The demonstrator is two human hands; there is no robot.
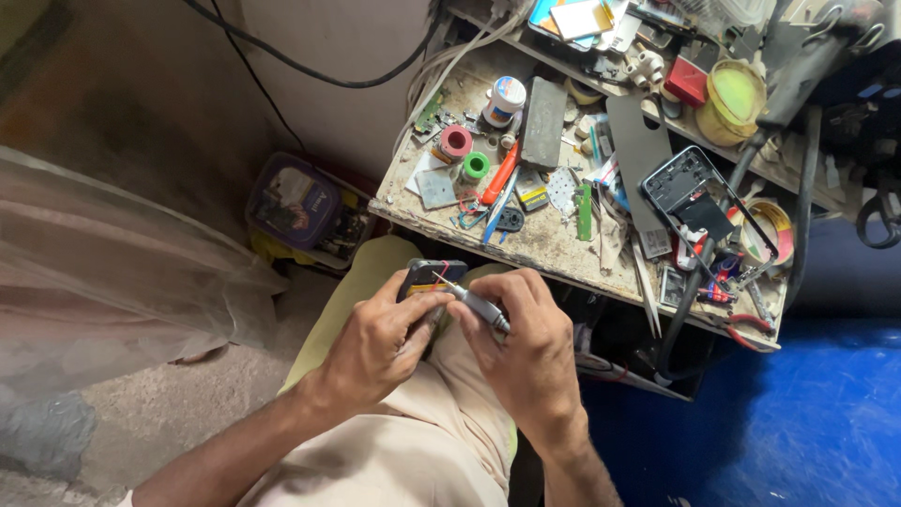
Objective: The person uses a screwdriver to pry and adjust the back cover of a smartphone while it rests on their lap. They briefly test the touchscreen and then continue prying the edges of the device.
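Black and small, the electronic device (430,278) sits clamped in the left hand (380,340) just below the cluttered workbench (554,246). The right hand (530,347) pinches a grey screwdriver (479,306) onto it. On the bench stand a white round tub (505,99) and a yellow-lidded jar (735,97).

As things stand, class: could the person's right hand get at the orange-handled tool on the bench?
Probably not straight away: the right hand grips a grey tool, though nothing blocks the orange-handled tool.
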